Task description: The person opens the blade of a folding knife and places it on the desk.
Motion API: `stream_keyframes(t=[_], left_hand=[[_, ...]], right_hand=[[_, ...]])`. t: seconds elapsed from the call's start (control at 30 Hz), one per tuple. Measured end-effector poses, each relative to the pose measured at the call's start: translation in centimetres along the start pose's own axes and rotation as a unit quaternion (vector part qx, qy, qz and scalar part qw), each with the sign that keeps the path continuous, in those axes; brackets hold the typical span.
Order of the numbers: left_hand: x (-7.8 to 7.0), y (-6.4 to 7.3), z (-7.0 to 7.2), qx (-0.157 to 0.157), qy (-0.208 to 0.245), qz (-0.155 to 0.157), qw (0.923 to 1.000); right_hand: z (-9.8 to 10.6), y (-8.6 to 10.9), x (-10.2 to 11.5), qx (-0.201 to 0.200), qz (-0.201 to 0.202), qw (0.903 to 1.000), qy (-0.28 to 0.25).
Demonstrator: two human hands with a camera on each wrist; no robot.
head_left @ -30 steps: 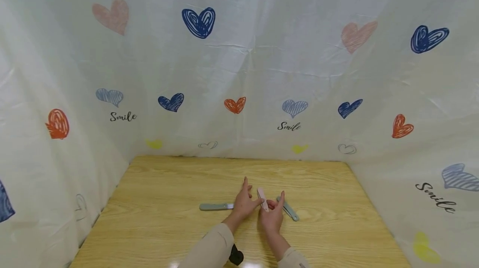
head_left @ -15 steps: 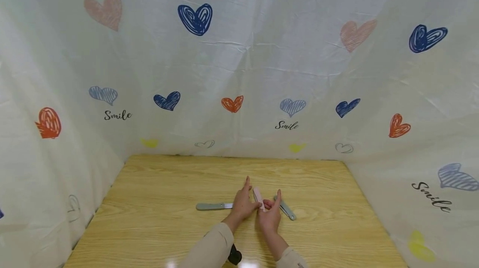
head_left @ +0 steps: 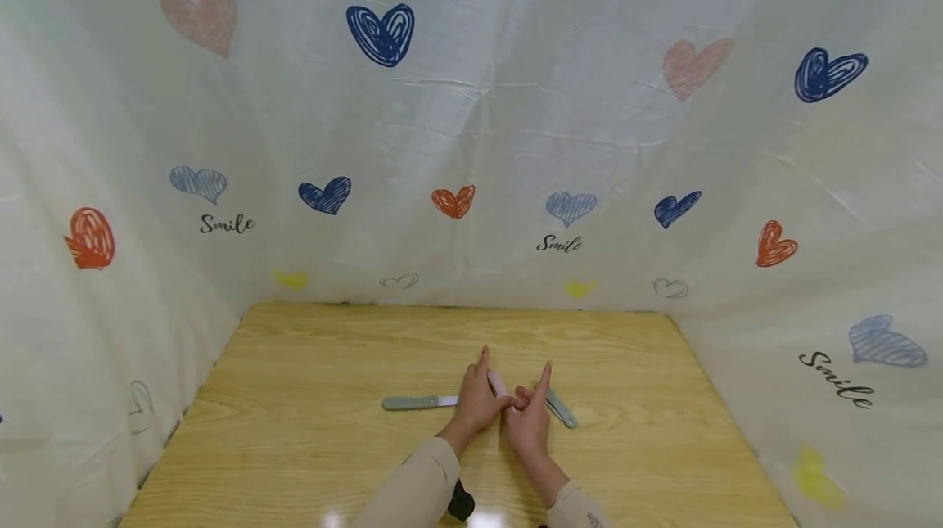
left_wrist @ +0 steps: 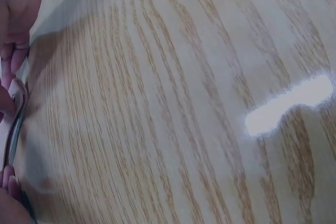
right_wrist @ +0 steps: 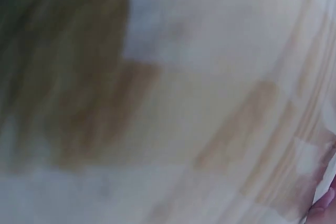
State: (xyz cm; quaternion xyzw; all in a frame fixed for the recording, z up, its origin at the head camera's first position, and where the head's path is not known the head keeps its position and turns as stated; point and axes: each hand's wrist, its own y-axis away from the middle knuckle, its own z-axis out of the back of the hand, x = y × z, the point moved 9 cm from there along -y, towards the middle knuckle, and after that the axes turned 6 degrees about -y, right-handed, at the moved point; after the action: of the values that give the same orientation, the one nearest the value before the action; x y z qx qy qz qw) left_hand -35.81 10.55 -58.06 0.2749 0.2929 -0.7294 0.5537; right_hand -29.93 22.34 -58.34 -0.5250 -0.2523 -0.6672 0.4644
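Both hands work on a pink folding knife [head_left: 497,381] over the middle of the table. My left hand [head_left: 479,399] pinches it from the left, thumb across its near part and index finger stretched forward. The right hand [head_left: 527,427] holds its near end, with the index finger pointing up and away. Fingers hide much of the knife. In the left wrist view the pink handle [left_wrist: 20,94] shows at the left edge, between fingertips. Only a few of the fingers [right_wrist: 323,205] appear at the right wrist view's lower right corner.
A grey-green folding knife [head_left: 412,403] lies with its blade out, left of the hands; the left hand covers its tip. Another grey-green folding knife [head_left: 562,411], folded, lies slanted just right of the right hand. A heart-print curtain [head_left: 471,127] surrounds the wooden table [head_left: 309,462].
The pink knife has shifted a little left, and the hands have come closer together around it, covering more of it. The head view has shifted slightly. Both grey-green knives stay in place.
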Motion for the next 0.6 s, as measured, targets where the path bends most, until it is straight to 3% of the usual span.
stream_keyframes(t=[0.17,0.6], left_hand=[[0.06,0.01,-0.04,-0.008,0.010,-0.003,0.9999],[0.23,0.23,0.77,-0.011,0.050,-0.013,0.9986]], right_hand=[[-0.11,0.08,0.37,0.012,0.024,0.9995,0.016],[-0.44,0.39,-0.12,0.024,-0.003,0.9997,-0.010]])
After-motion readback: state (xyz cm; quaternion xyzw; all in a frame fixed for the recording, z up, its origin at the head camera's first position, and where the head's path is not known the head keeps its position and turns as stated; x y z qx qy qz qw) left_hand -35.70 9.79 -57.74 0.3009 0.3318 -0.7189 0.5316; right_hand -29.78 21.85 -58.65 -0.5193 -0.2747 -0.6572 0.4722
